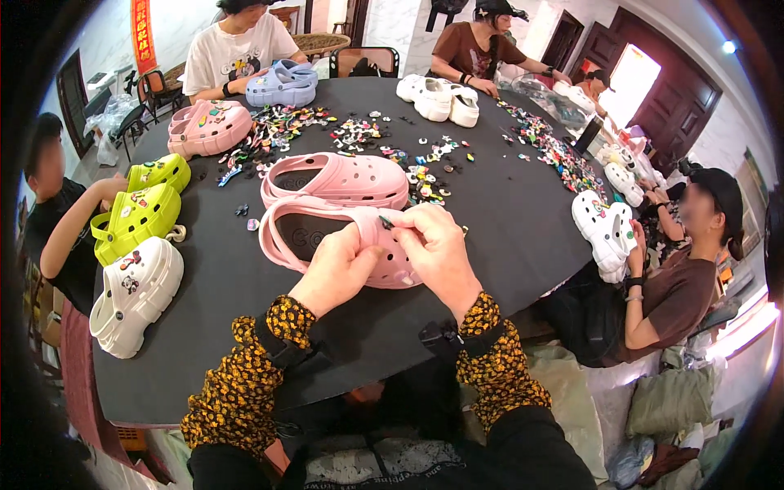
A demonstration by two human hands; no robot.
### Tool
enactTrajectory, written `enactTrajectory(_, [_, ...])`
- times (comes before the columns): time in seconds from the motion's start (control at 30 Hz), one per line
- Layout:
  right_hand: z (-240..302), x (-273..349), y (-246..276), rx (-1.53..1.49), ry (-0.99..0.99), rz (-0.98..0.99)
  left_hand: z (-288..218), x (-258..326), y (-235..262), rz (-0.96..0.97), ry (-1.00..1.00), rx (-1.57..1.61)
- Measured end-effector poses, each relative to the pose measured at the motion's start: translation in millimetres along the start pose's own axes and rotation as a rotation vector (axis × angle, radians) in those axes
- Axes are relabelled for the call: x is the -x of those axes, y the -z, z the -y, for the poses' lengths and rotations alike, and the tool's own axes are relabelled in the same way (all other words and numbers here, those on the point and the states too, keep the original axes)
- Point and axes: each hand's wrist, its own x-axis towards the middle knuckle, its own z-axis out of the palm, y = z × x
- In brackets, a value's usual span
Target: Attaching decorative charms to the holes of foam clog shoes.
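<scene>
— Two pink clogs sit before you on the black counter point(490, 237), and the near pink clog point(327, 237) is the one you are working: it lies at the counter's near edge, toe to your right, with the far pink clog point(339, 178) just behind it.

— What have my hands got?

— Your left hand point(336, 273) is closed over the near clog's upper, pinning it down. Your right hand point(437, 245) is pinched narrow on a small dark charm point(385, 221) at the upper's top edge, fingertips together.

— How do I do this bit well?

— I would keep the left hand's hold firm so the soft upper does not buckle, line the charm's back squarely over one hole, and press straight in with the thumb rather than at a slant. Whether it is already seated, I cannot tell; your fingers hide it.

— And my arms?

— Both forearms in patterned sleeves come up from the counter's near edge and meet over the clog, wrists bent inward, knuckles up.

— What lies further out?

— Beyond the far pink clog, loose charms point(359, 135) are scattered across the counter's middle. To the left of your clog stand a white clog point(135, 294) and lime green clogs point(135, 216); other people sit round the counter with their own shoes.
</scene>
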Motion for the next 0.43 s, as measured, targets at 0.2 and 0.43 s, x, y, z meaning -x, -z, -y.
enactTrajectory(0.2, [1.4, -0.4, -6.2, 0.267, 0.164, -0.077, 2.7, -1.1, 0.5, -0.034, -0.028, -0.023])
enactTrajectory(0.43, [5.3, 2.7, -6.7, 0.512, 0.330, -0.071, 5.2, -0.2, -0.6, -0.037, -0.075, -0.082])
